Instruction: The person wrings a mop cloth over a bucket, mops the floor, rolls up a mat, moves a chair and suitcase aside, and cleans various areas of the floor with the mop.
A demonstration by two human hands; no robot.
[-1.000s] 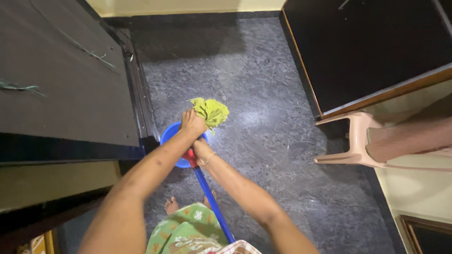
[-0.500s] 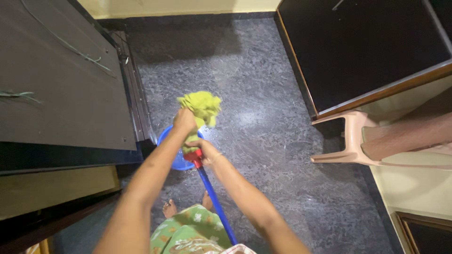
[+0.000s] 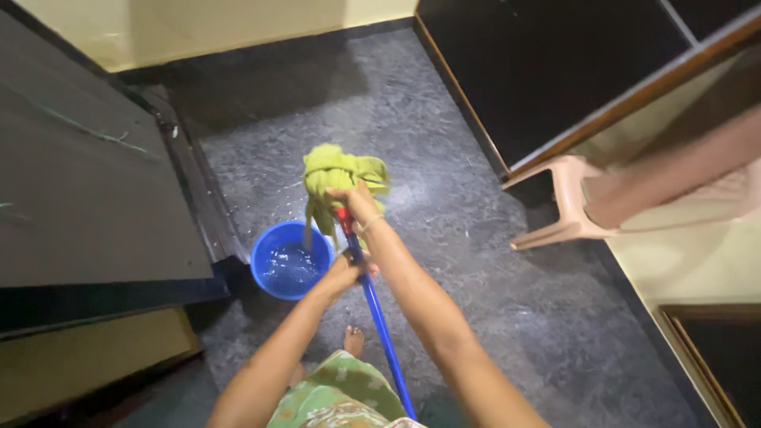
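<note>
mop: green cloth mop head (image 3: 341, 178) on blue pole sat over round blue plastic bucket (image 3: 291, 260)
right hand (image 3: 354, 204): clenched at mop neck
left hand (image 3: 346, 273): gripped pole
room: open grey stone floor (image 3: 476, 269) lay rightward

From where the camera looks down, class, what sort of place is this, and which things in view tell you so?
Probably a room in a home: a dark stone floor, a plastic chair by a dark cabinet, and a blue bucket of water under a green mop.

No packages, labels, signs or screens show anywhere in this view. Nothing here bears print of any kind.
</note>
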